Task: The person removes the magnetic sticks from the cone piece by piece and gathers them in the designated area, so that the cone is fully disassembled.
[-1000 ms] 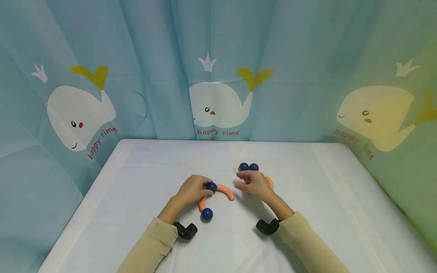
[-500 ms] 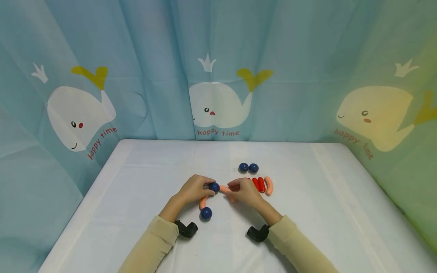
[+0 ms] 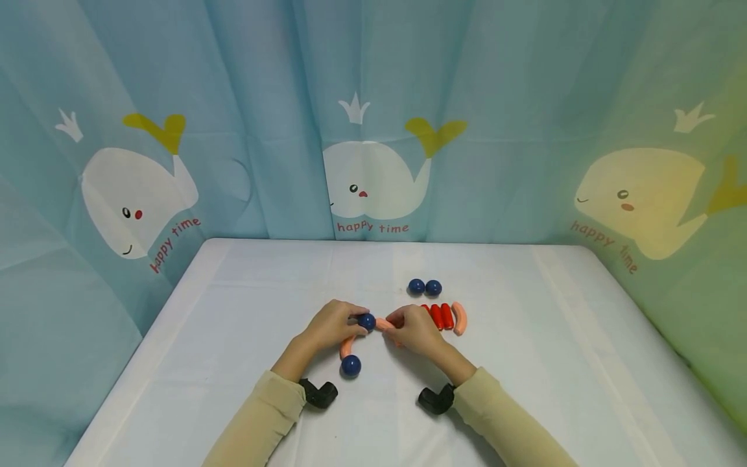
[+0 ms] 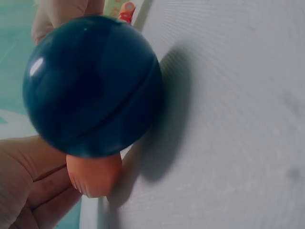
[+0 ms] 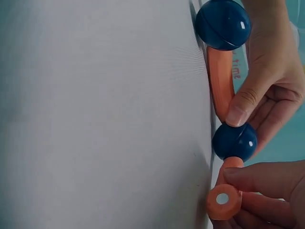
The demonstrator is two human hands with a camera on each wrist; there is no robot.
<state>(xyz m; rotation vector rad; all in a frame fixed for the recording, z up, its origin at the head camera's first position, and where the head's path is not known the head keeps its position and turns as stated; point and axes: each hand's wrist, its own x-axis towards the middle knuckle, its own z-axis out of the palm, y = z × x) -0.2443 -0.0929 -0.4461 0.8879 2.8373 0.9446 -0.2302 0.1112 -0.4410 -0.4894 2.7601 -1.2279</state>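
My left hand (image 3: pixel 332 323) pinches a dark blue ball (image 3: pixel 366 322) between thumb and fingers. One curved orange rod (image 3: pixel 347 347) runs from under that hand to a second blue ball (image 3: pixel 351 366) nearer me. On the other side of the pinched ball sits another curved orange rod (image 3: pixel 382 323), touching it. My right hand (image 3: pixel 417 329) grips this rod between thumb and fingers. Its free end shows a pale round disc in the right wrist view, where the ball-and-rod chain (image 5: pixel 235 141) lies along the tabletop. The left wrist view is mostly filled by the near ball (image 4: pixel 93 86).
Two loose blue balls (image 3: pixel 425 287) lie side by side farther back. Beside my right hand are red rods (image 3: pixel 441 316), partly hidden by it, and a curved orange rod (image 3: pixel 460 318). A blue curtain (image 3: pixel 280 130) with whale prints hangs behind the white table (image 3: pixel 245 311).
My right hand has moved left and nearer from the red rods and now grips the orange rod. The pinched ball has shifted slightly right; the near ball slightly left.
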